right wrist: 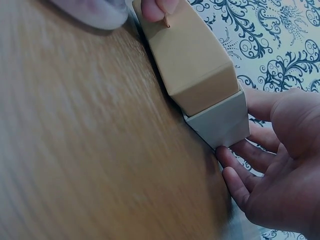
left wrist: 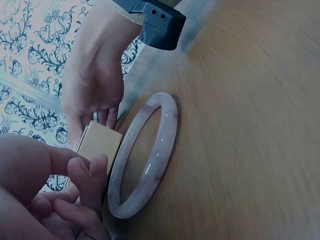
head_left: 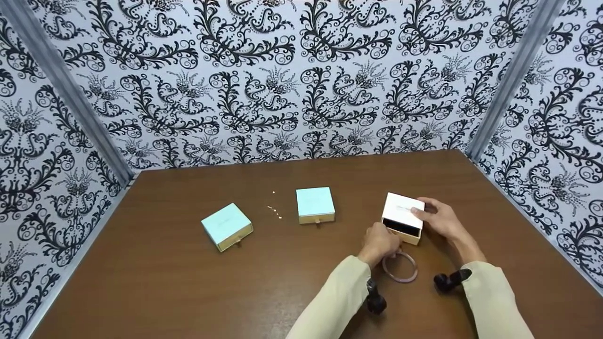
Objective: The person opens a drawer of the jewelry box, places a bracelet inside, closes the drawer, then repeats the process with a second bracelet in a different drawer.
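A white jewelry drawer box (head_left: 403, 207) sits at the right of the table with its cream drawer (right wrist: 192, 60) partly pulled out and a dark interior showing. My right hand (head_left: 440, 219) holds the white sleeve, thumb on top and fingers along its right side. My left hand (head_left: 380, 242) pinches the small pull tab (right wrist: 167, 21) at the drawer's front. Just in front of the box, a pale pinkish bangle (head_left: 400, 281) lies flat on the table, close by the left fingers. In the left wrist view the bangle (left wrist: 167, 135) looks marbled and glossy.
Two turquoise drawer boxes stand closed, one in the middle (head_left: 315, 201) and one at the left (head_left: 226, 222). Between them lies a thin chain with small light pieces (head_left: 275, 211). Patterned wall panels (head_left: 301, 94) border the brown table (head_left: 264, 292) at the back and sides.
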`<state>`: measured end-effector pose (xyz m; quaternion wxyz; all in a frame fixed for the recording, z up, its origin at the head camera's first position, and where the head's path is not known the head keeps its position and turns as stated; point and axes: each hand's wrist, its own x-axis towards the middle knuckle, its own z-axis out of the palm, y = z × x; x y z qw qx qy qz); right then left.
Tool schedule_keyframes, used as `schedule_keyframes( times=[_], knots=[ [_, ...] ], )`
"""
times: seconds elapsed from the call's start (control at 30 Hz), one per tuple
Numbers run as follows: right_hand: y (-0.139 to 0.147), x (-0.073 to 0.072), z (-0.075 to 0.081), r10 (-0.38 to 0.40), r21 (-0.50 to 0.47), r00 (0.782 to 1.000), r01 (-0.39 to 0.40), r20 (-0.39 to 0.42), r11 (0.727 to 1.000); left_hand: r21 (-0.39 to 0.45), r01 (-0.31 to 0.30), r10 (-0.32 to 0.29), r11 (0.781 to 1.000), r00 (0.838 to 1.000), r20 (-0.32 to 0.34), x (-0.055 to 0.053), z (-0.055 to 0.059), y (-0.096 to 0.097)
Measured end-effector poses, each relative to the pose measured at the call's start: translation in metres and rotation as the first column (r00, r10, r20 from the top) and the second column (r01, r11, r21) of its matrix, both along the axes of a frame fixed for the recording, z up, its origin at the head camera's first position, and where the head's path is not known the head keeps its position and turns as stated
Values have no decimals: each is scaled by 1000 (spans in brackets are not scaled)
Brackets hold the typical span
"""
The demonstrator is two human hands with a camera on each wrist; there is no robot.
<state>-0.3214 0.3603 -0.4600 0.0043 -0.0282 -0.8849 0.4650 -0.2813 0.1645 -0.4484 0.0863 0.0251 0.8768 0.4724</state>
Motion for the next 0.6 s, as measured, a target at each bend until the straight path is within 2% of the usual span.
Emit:
schedule_keyframes(
  times=[0.27,0.4,0.5,0.6],
  knots=[
    [0,0,-1,4,5,1000,-4,-5,1000,28,11,-12,1000,999,32,1,-2,-2],
    [1,0,0,2,-4,1000,-2,-1,1000,90,19,-23,996,999,44,2,-2,-2],
    [0,-1,0,1,-8,1000,-1,1,1000,117,27,-31,993,999,30,3,-2,-4],
    [-1,-2,0,-4,-8,1000,4,0,1000,107,30,-31,994,999,8,5,-2,-5]
  ],
)
